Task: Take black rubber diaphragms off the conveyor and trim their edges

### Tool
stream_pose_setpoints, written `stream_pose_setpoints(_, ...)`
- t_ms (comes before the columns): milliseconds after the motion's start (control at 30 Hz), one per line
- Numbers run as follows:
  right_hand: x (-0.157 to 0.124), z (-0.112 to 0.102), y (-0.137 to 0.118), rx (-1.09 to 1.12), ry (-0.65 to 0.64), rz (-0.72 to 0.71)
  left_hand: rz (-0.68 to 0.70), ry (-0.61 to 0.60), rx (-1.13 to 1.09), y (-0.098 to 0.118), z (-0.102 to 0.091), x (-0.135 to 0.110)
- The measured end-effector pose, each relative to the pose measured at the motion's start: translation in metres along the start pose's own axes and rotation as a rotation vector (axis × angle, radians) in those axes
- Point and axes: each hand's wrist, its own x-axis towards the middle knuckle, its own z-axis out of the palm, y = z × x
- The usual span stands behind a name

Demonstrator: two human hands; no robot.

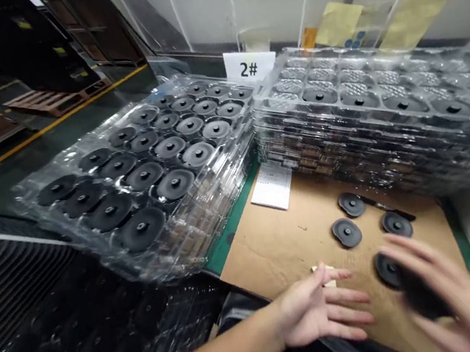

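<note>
Left hand [321,310]: fingers spread, empty.
Right hand [447,297]: blurred above a black disc [386,271] on the cardboard [272,247]; we cannot tell its grip.
Risk: our quick sweep may push the loose discs [346,232] off its edge.

The green desk [229,231] bears a cardboard sheet [281,248]; one tray stack [141,172] stands left of it, a second stack [386,124] behind, black discs [346,232] on it.

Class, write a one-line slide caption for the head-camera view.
Left hand open, right hand blurred, by loose black discs on cardboard, before stacked clear trays of discs.
</note>
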Motion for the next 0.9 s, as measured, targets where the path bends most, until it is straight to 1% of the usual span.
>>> stream_pose_setpoints(33, 0.002, 0.018, -0.014, 0.046, -0.107, -0.058, -0.014, 0.013, -0.054, 0.000, -0.004, 0.003)
stream_pose_setpoints(67, 0.005, 0.034, -0.027, 0.086, -0.158, -0.108, -0.015, 0.025, -0.105, 0.001, -0.006, 0.005)
stream_pose_setpoints(100, 0.007, 0.048, -0.037, 0.108, -0.213, -0.123, -0.007, 0.036, -0.150, 0.002, -0.007, 0.005)
stream_pose_setpoints(167, 0.011, 0.065, -0.049, 0.157, -0.245, -0.064, 0.030, 0.063, -0.209, 0.009, -0.007, 0.003)
stream_pose_setpoints(233, 0.010, 0.075, -0.053, 0.214, -0.226, 0.070, 0.064, 0.102, -0.231, 0.017, -0.006, -0.002)
stream_pose_setpoints(333, 0.004, 0.085, -0.057, 0.295, -0.118, 0.264, 0.161, 0.178, -0.262, 0.028, -0.003, -0.007)
stream_pose_setpoints(400, 0.003, 0.093, -0.061, 0.328, -0.049, 0.332, 0.214, 0.224, -0.280, 0.031, 0.001, -0.007)
stream_pose_setpoints(467, 0.006, 0.100, -0.066, 0.356, -0.002, 0.375, 0.233, 0.261, -0.264, 0.032, 0.005, -0.006)
stream_pose_setpoints(567, 0.014, 0.101, -0.066, 0.377, 0.009, 0.416, 0.252, 0.283, -0.224, 0.032, 0.010, -0.005)
stream_pose_setpoints(667, 0.020, 0.092, -0.059, 0.425, -0.030, 0.392, 0.258, 0.242, -0.196, 0.035, 0.009, -0.006)
stream_pose_setpoints(733, 0.022, 0.083, -0.054, 0.508, -0.071, 0.387, 0.234, 0.179, -0.161, 0.037, 0.004, -0.008)
stream_pose_setpoints(800, 0.022, 0.077, -0.051, 0.619, -0.119, 0.382, 0.182, 0.098, -0.111, 0.038, -0.003, -0.010)
stream_pose_setpoints(900, 0.021, 0.073, -0.049, 0.767, -0.191, 0.350, 0.099, -0.009, -0.053, 0.036, -0.014, -0.013)
